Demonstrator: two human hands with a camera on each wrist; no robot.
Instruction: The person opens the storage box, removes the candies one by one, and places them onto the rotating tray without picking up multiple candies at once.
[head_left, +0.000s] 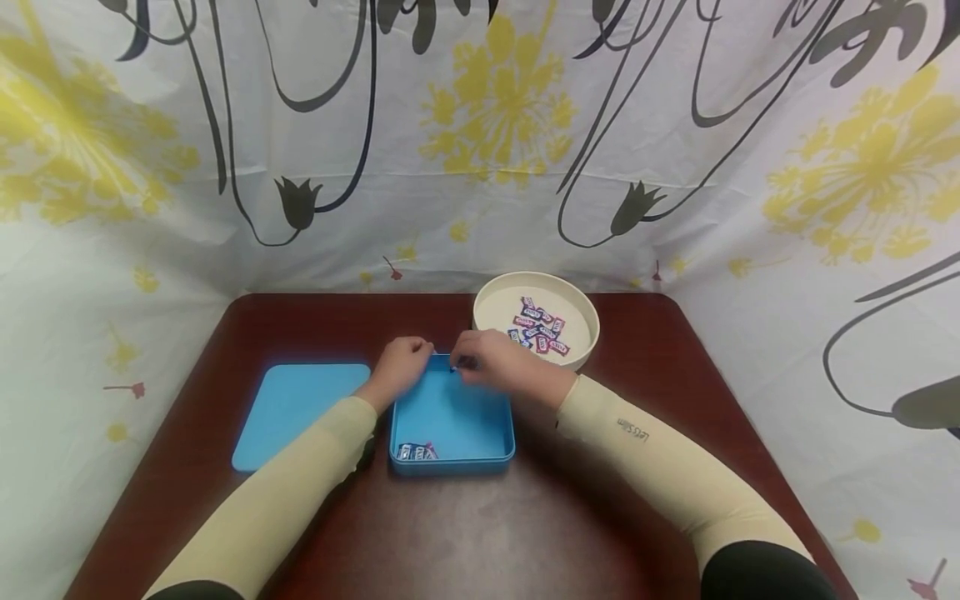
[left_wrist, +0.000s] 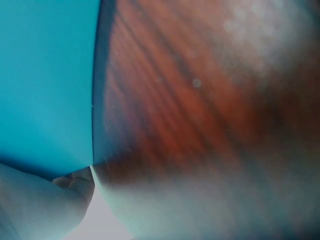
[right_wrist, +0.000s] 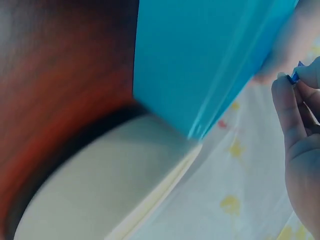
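A shallow blue box (head_left: pixel 453 417) stands at the middle of the table. My left hand (head_left: pixel 402 364) grips its far left corner, with the fingertips at the rim; the left wrist view catches part of this hand (left_wrist: pixel 45 205) beside the blue wall. Over the far edge of the box, my right hand (head_left: pixel 495 360) pinches a small blue wrapped candy (right_wrist: pixel 294 76) between thumb and fingertips. A few wrapped candies (head_left: pixel 417 452) lie in the near left corner of the box. Behind on the right, a round cream tray (head_left: pixel 581 321) holds several more candies (head_left: pixel 542 325) in red and blue wrappers.
A flat blue lid (head_left: pixel 307 408) lies on the dark red-brown table (head_left: pixel 465 533), left of the box. The cream tray stands close to the box's far right corner. A patterned white cloth (head_left: pixel 420 242) hangs behind the table and along both sides.
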